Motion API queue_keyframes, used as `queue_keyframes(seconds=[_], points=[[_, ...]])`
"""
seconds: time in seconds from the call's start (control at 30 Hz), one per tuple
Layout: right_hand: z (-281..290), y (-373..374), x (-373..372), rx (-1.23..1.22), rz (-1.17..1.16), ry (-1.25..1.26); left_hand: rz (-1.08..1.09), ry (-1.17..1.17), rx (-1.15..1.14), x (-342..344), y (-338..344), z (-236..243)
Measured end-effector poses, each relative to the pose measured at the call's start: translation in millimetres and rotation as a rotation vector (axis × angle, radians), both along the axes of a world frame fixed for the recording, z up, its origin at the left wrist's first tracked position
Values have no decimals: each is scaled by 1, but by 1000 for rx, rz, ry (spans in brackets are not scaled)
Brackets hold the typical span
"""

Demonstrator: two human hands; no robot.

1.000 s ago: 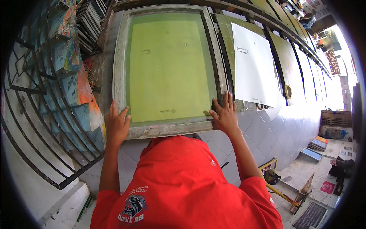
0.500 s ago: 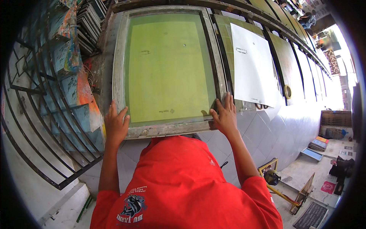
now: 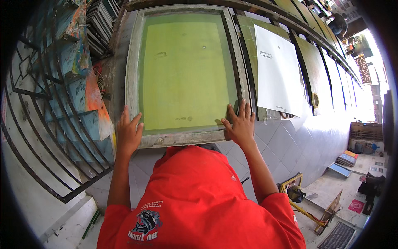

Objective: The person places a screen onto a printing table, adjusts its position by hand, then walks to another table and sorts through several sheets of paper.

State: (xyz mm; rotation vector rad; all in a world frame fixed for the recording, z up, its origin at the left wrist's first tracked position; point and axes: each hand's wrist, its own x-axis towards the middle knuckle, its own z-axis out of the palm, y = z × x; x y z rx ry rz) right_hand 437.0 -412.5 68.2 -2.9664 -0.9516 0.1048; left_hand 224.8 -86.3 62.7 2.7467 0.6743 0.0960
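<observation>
A large screen-printing frame (image 3: 133, 70) with a worn wooden border lies before me, its green-yellow mesh (image 3: 184, 83) stretched across it. Small dark marks show on the mesh near the top and the lower edge. My left hand (image 3: 129, 132) rests with spread fingers on the near left corner of the frame. On the near right corner lies my right hand (image 3: 240, 124), fingers apart and laid on the wood and the mesh edge. A white printed sheet (image 3: 278, 74) with similar marks lies on a green board to the right, apart from both hands.
Tape rolls (image 3: 315, 100) sit at the near edge of the row of boards on the right. Stacked frames (image 3: 99, 27) stand at the far left, above a black metal grille (image 3: 62, 137). A yellow frame (image 3: 292, 182) is low on the right.
My right hand has shifted slightly, its fingers now spread more over the frame's corner and mesh edge. My left hand stays on its corner; the whole view has moved a little.
</observation>
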Motion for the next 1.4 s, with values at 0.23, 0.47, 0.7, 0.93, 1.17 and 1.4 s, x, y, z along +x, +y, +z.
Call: queue_keyframes(seconds=[0.23,0.47,0.7,0.93,1.17,1.4], points=[[0,-2,-2,-15,-48,89,20,36,1,1,-2,3],[-6,-4,7,60,-99,16,24,10,-2,-2,2,-4],[0,-4,8,0,-109,87,1,97,45,0,0,7],[2,-8,9,53,-115,134,-4,98,57,-2,1,14],[2,-7,7,49,-112,133,3,112,137,5,-13,3],[2,-8,8,30,-110,121,41,65,138,-4,-28,-7]])
